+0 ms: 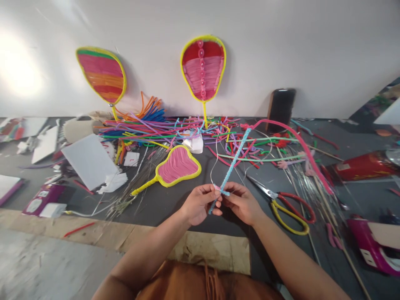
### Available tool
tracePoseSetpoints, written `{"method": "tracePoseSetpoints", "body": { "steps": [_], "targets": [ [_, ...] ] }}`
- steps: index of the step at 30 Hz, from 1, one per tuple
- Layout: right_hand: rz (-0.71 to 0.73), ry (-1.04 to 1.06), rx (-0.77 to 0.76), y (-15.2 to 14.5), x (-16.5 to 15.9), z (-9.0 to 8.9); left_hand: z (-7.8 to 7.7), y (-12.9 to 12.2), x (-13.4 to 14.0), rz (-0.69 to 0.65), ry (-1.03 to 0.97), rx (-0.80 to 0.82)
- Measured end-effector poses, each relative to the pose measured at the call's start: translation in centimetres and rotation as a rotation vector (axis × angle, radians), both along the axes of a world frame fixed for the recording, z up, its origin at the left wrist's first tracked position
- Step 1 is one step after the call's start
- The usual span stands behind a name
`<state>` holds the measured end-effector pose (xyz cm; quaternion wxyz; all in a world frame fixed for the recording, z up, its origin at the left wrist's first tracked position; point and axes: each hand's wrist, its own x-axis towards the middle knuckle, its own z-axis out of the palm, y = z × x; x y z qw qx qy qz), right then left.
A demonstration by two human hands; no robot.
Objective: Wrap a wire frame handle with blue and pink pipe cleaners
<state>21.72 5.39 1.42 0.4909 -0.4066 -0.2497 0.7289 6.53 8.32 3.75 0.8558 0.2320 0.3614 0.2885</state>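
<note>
Both hands meet in front of me at a light blue pipe cleaner (234, 162) wound along a straight stem. My left hand (201, 202) pinches the stem near its lower end, which sticks out below the fingers. Beside it, the fingers of my right hand (242, 202) are closed on a short light blue end that crosses the stem. A pink-red pipe cleaner (289, 130) starts at the stem's top and arches over to the right. A thin wire loop (215, 158) rises by the left fingers; where it ends is hidden.
A small pink fan (179, 166) with yellow edging lies left of my hands. Open scissors (281, 204) lie to the right. Behind are heaped pipe cleaners (150, 128), two upright fans (203, 68) (104, 77), and a phone (281, 106). A red can (364, 165) lies far right.
</note>
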Motion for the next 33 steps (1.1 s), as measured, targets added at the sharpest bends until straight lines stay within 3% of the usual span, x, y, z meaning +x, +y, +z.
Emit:
{"method": "tracePoseSetpoints", "body": {
  "steps": [6, 13, 33],
  "targets": [
    [-0.049, -0.111, 0.050, 0.2, 0.1, -0.7, 0.0, -0.1, 0.1, -0.034, 0.008, -0.095],
    [-0.002, -0.299, 0.130, 0.2, 0.5, -1.1, -0.4, -0.1, 0.3, 0.013, 0.033, -0.094],
    [-0.006, -0.270, 0.098, 0.4, 0.6, -1.5, -0.4, -0.5, 0.8, 0.156, 0.006, -0.044]
  ]
}}
